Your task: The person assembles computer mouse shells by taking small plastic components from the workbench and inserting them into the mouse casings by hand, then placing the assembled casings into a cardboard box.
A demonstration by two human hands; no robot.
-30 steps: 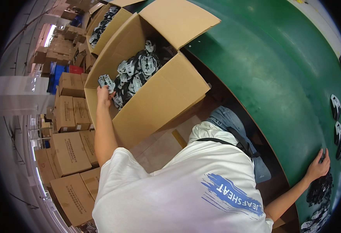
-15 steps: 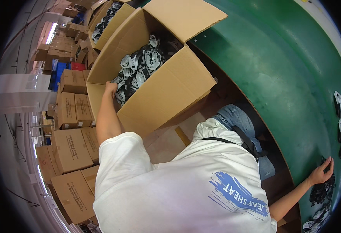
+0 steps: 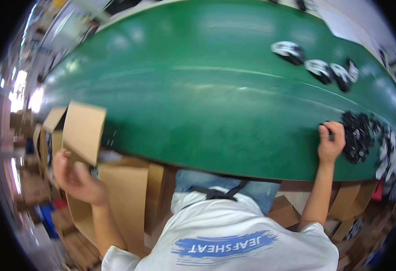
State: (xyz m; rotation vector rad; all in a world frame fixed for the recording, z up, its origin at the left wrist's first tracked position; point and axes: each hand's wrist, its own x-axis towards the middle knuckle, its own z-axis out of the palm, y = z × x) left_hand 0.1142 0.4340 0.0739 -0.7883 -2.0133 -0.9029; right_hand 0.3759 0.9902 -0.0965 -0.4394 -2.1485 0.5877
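My left hand (image 3: 81, 183), smeared a little by motion, is raised over the open cardboard box (image 3: 123, 194) at the left. Its fingers are apart with nothing in them. At the right, my right hand (image 3: 331, 144) is over the green table (image 3: 193, 113), thumb and fingertips pinched together. What they hold, if anything, is too small to make out. Right beside it lies a heap of small black parts (image 3: 357, 142). Farther right is a pile of white-and-black moulded pieces (image 3: 390, 156). The inside of the box is mostly hidden.
Beyond my right hand stand several white-and-black moulded pieces (image 3: 318, 67) in a loose row. A raised box flap (image 3: 84, 128) leans by the table edge at left. Another open carton (image 3: 354, 198) is below the table at right. Stacked cartons (image 3: 35, 180) fill the far left.
My view has swung from the box toward the table. My left hand has come up out of the box, away from the pieces in it. My right hand stays beside the black parts.
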